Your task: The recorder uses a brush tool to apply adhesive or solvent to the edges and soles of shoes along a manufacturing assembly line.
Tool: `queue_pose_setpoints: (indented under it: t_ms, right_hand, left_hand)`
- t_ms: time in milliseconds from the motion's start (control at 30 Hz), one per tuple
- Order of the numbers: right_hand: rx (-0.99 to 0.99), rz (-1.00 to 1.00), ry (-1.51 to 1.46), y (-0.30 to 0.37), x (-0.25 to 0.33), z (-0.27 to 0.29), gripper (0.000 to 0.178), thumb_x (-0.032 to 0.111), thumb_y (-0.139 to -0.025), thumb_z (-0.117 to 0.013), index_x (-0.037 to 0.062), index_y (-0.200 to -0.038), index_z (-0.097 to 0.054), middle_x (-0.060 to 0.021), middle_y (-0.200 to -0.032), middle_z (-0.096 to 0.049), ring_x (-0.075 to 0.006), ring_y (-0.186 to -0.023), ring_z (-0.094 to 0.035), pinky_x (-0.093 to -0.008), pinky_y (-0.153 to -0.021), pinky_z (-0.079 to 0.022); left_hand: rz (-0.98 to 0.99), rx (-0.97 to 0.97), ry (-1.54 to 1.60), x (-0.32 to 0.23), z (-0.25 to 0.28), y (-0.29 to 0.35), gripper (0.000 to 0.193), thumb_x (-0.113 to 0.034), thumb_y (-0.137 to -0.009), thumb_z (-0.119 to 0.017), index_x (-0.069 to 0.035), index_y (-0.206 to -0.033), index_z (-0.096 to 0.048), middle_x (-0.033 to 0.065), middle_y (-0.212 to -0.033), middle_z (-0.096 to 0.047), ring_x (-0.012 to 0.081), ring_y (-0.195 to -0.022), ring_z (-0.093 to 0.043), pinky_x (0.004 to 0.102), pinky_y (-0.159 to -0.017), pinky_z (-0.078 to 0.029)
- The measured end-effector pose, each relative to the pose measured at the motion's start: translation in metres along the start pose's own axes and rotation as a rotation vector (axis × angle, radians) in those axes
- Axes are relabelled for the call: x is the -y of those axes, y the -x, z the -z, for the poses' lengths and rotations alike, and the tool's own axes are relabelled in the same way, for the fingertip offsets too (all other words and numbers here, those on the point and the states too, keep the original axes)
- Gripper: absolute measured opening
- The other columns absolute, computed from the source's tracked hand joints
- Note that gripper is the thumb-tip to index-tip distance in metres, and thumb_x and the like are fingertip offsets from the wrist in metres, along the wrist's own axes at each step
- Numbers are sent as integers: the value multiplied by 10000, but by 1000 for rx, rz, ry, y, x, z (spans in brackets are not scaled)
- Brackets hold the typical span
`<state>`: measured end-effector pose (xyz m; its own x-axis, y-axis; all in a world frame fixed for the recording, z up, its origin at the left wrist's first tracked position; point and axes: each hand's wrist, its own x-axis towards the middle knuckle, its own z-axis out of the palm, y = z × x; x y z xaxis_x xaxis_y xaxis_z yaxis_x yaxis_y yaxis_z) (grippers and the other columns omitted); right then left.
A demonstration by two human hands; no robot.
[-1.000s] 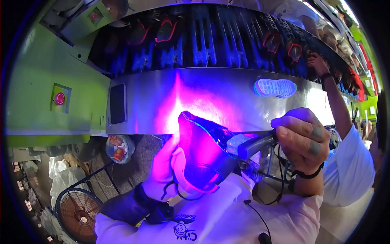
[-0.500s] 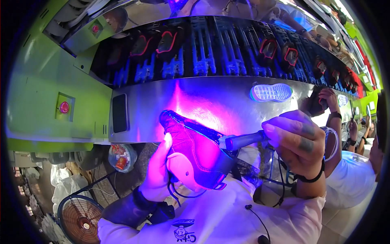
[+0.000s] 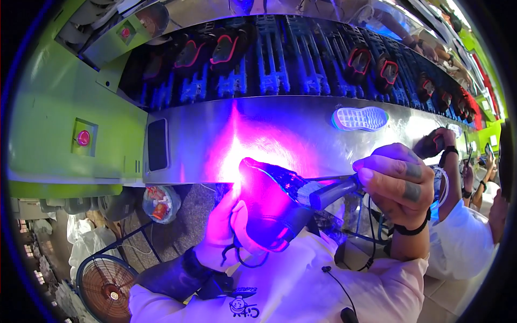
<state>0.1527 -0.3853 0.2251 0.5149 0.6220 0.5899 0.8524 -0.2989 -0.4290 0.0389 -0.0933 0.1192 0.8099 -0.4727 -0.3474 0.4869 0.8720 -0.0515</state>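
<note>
My left hand (image 3: 218,234) is closed around the side of a dark shoe upper (image 3: 269,207), which glows pink and purple under the coloured light. Its toe points away from me, and a loose lace hangs under it near my wrist. In my right hand (image 3: 401,185) is a brush (image 3: 339,192) with a thick dark handle, gripped between thumb and fingers. The pale bristles touch the wet, shiny bottom edge of the upper. The fingers of my left hand behind the upper are partly hidden.
A metal bench (image 3: 196,124) runs ahead, with a pale shoe sole (image 3: 361,119) and a dark phone (image 3: 158,144) on it. Behind it, a conveyor rack (image 3: 274,75) carries several shoe uppers. A green cabinet (image 3: 48,129) and a fan (image 3: 110,293) stand left. A co-worker (image 3: 466,231) sits right.
The upper has shifted right and turned, so its bottom edge faces up more. My right hand has moved the brush slightly right and down along that edge.
</note>
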Motion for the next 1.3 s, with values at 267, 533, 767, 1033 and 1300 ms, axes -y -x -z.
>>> queue_pose_setpoints:
  t_ms: [267, 533, 767, 1033, 1300]
  right_hand:
    - [-14, 47, -56, 3, -12, -4, 410, -21, -754, -739, 77, -1149, -789, -81, -1023, -768, -267, -818, -707, -362, -709, -568]
    - [7, 17, -144, 11, -22, -12, 419, -19, -732, -752, 67, -1140, -793, -87, -1015, -766, -278, -851, -710, -369, -737, -573]
    - [-54, -22, -209, 25, -26, -34, 301, 12, -839, -742, 46, -1137, -769, -142, -1007, -779, -306, -855, -726, -379, -723, -580]
    - [-84, -108, -342, 53, -32, -62, 321, 29, -840, -759, 30, -1161, -767, -155, -1061, -768, -321, -922, -723, -407, -791, -585]
    - [-118, -441, -485, 71, -36, -88, 303, 105, -896, -770, 85, -1198, -784, -111, -1096, -764, -268, -995, -718, -392, -876, -565]
  left_hand:
    - [317, -30, 100, 11, 68, -4, 634, -512, -1084, -446, 18, -1432, -472, 241, -1158, -671, 361, -985, -708, 483, -805, -596]
    - [355, 4, 41, 27, 80, -6, 622, -507, -1076, -464, 24, -1398, -499, 247, -1125, -679, 361, -969, -711, 460, -785, -592]
    - [380, -2, 12, 28, 88, -7, 613, -503, -1068, -479, 30, -1368, -522, 253, -1097, -685, 361, -955, -714, 440, -767, -588]
    - [393, -6, -18, 28, 88, -10, 603, -499, -1060, -497, 36, -1334, -549, 259, -1064, -693, 360, -939, -718, 417, -747, -583]
    - [415, -35, -107, 15, 95, -16, 594, -494, -1052, -515, 42, -1299, -576, 266, -1031, -701, 360, -923, -721, 394, -726, -579]
